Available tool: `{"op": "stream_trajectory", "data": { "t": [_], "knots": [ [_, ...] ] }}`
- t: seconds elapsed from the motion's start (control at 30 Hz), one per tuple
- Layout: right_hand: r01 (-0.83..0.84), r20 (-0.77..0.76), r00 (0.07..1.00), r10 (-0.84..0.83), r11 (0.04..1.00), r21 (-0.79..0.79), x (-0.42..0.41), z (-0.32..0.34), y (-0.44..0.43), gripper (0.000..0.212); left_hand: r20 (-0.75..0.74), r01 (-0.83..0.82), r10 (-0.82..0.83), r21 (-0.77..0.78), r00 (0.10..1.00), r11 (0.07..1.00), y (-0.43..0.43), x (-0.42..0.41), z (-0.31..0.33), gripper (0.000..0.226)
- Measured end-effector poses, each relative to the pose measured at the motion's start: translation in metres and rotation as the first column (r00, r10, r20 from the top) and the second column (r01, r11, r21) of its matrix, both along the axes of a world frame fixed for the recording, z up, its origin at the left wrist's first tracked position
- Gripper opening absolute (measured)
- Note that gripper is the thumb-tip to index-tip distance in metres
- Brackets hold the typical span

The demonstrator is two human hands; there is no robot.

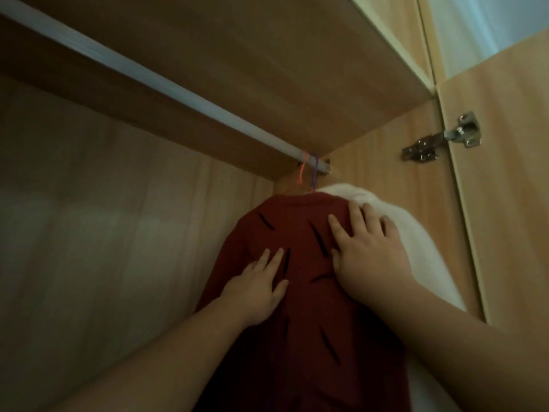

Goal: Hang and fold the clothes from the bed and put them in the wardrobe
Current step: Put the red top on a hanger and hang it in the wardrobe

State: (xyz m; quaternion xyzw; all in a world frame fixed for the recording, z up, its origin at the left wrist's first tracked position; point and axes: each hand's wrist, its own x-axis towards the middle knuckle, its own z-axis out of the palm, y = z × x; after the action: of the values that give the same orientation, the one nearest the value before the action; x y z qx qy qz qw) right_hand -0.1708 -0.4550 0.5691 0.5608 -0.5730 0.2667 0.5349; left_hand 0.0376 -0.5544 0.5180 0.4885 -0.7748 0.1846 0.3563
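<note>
A dark red garment (300, 316) with short black dashes hangs inside the wardrobe from an orange hanger hook (302, 169) on the white rail (154, 84). Behind it a white garment (416, 245) hangs on a purple hanger hook (315, 171). My left hand (257, 288) lies flat on the red cloth, fingers spread. My right hand (368, 251) presses flat on its upper right shoulder, fingertips touching the white garment. Neither hand grips anything.
The wardrobe's wooden back panel (89, 233) fills the left. A shelf underside (237, 55) runs above the rail. The open door (505, 203) stands at the right with a metal hinge (442, 138).
</note>
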Motion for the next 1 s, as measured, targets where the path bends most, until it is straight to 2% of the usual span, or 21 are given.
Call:
{"op": "stream_trajectory", "data": {
  "t": [0.1, 0.2, 0.33, 0.43, 0.57, 0.7, 0.77, 0.9, 1.0],
  "knots": [
    [-0.060, 0.022, 0.998, 0.059, 0.997, 0.044, 0.001, -0.048, 0.020, 0.062, 0.140, -0.045, 0.043, 0.016, 0.989, 0.999, 0.018, 0.009, -0.047, 0.068],
    [-0.150, 0.096, 0.985, 0.141, 0.985, 0.090, 0.006, -0.110, 0.041, 0.060, 0.212, -0.110, 0.105, 0.015, 0.972, 0.994, 0.047, 0.019, -0.098, 0.069],
    [-0.228, 0.151, 0.969, 0.197, 0.946, 0.231, 0.008, -0.194, 0.067, 0.066, 0.223, -0.224, 0.216, 0.007, 0.951, 0.975, 0.100, 0.038, -0.166, 0.071],
    [-0.311, 0.211, 0.944, 0.255, 0.902, 0.300, 0.006, -0.251, 0.092, 0.067, 0.196, -0.312, 0.292, 0.084, 0.936, 0.946, 0.153, 0.042, -0.215, 0.076],
    [-0.444, 0.321, 0.888, 0.329, 0.793, 0.417, -0.005, -0.328, 0.135, 0.069, 0.195, -0.394, 0.354, 0.236, 0.915, 0.888, 0.235, 0.029, -0.287, 0.080],
    [-0.572, 0.444, 0.815, 0.373, 0.644, 0.508, -0.030, -0.400, 0.186, 0.069, 0.189, -0.466, 0.427, 0.380, 0.884, 0.799, 0.324, 0.003, -0.353, 0.083],
    [-0.607, 0.477, 0.791, 0.384, 0.593, 0.529, -0.048, -0.427, 0.213, 0.070, 0.206, -0.521, 0.481, 0.429, 0.852, 0.738, 0.368, -0.018, -0.375, 0.082],
    [-0.658, 0.569, 0.750, 0.338, 0.468, 0.589, -0.083, -0.471, 0.278, 0.070, 0.259, -0.589, 0.543, 0.517, 0.799, 0.621, 0.458, -0.063, -0.406, 0.067],
    [-0.683, 0.609, 0.730, 0.311, 0.371, 0.629, -0.103, -0.500, 0.333, 0.068, 0.293, -0.617, 0.560, 0.542, 0.775, 0.570, 0.522, -0.092, -0.427, 0.067]
  ]
}}
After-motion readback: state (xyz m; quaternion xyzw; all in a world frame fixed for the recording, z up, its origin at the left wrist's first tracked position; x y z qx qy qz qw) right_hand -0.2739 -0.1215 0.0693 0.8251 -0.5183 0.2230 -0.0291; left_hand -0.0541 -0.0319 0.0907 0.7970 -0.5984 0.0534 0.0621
